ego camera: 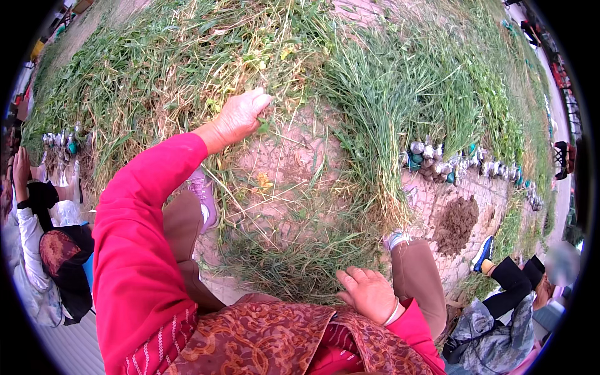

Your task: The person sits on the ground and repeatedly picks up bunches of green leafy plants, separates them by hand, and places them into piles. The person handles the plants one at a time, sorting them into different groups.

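My left hand [243, 115] is stretched forward over cut grass and weeds [187, 89], its fingers closed; a green leaf [264, 125] shows at their underside and thin stalks lie around the fingertips. Close to my lap, my right hand [370, 293] has loosely bent fingers and nothing visible in it, beside a low heap of grass [300, 262]. Between my feet lie loose stalks and a yellowed leaf [264, 182] on the paving. A thick bundle of long green grass [384, 122] lies to the right, its pale stem ends near my right foot.
Rows of small plastic-wrapped bundles, grey and teal, stand at right [440, 159] and left [61, 140]. A mound of brown soil [457, 225] lies on the paving right of my leg. Other people sit at the far left [42, 262] and lower right [497, 323].
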Demonstrator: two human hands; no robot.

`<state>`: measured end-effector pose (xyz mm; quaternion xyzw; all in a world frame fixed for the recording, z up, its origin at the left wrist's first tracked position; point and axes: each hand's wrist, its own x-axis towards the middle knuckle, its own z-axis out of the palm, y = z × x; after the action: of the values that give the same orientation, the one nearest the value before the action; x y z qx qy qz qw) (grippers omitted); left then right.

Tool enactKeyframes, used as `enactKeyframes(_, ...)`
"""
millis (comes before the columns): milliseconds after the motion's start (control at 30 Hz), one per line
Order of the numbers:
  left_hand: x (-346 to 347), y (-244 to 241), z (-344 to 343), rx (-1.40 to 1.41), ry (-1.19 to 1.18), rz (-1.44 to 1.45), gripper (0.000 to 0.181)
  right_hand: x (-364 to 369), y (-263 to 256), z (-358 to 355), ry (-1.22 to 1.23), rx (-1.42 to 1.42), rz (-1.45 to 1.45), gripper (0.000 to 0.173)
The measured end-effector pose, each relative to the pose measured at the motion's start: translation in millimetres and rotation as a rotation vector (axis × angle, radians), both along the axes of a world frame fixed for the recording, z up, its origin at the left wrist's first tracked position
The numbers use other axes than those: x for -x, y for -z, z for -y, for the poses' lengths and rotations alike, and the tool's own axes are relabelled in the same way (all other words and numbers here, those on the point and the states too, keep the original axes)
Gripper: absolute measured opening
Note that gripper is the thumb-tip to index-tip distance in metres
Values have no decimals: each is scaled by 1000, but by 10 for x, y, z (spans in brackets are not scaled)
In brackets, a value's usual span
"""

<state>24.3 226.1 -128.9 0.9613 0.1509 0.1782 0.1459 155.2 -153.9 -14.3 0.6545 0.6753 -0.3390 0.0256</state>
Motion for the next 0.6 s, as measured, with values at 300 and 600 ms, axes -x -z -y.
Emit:
enactKeyframes(300,618,-1088,1287,243,567,-172,28,105,-164,-90,341,-243,-133,38)
enactKeyframes(600,692,-1791,2664,410,653,-98,13,212,399,-39,860,129,-838,75)
